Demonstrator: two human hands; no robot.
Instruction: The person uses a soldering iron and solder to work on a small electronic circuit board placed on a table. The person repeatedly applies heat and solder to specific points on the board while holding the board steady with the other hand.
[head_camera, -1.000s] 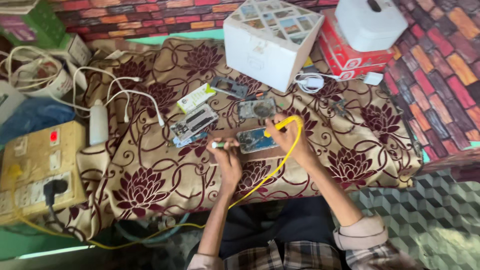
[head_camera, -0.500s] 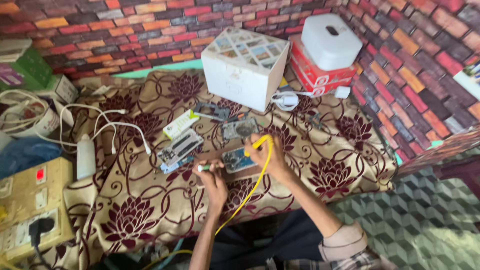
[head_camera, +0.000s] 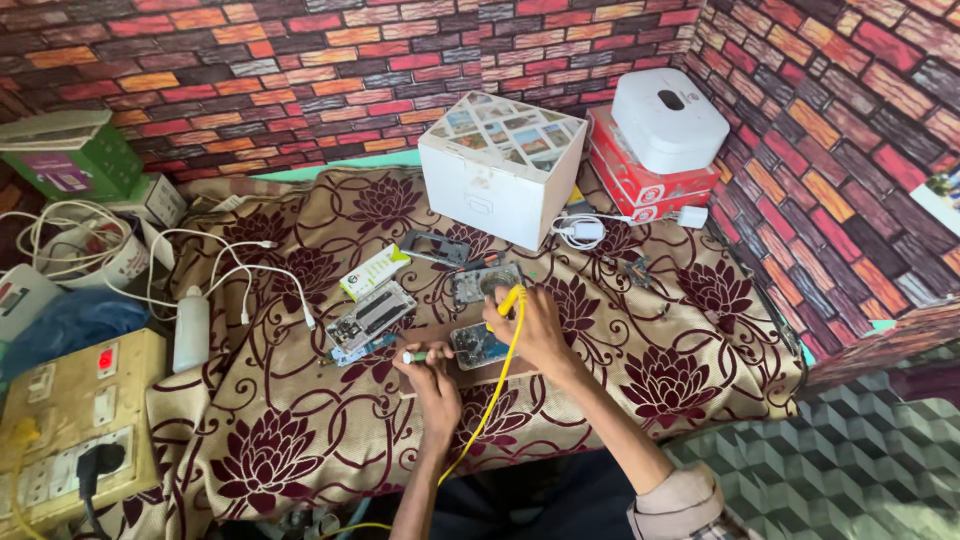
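Hands (head_camera: 480, 355) grip slim screwdriver (head_camera: 418, 355), yellow cable (head_camera: 497, 380).

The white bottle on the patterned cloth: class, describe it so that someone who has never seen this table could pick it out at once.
Start at the patterned cloth covering the table, then move to its left edge beside the yellow switchboard. There the white bottle stands upright among loose white cables. Unlike the flat phone parts near the hands, it is a tall, plain, narrow-necked container.

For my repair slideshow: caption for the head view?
Left hand holds a small tool, right hand a yellow-corded iron over a circuit board.
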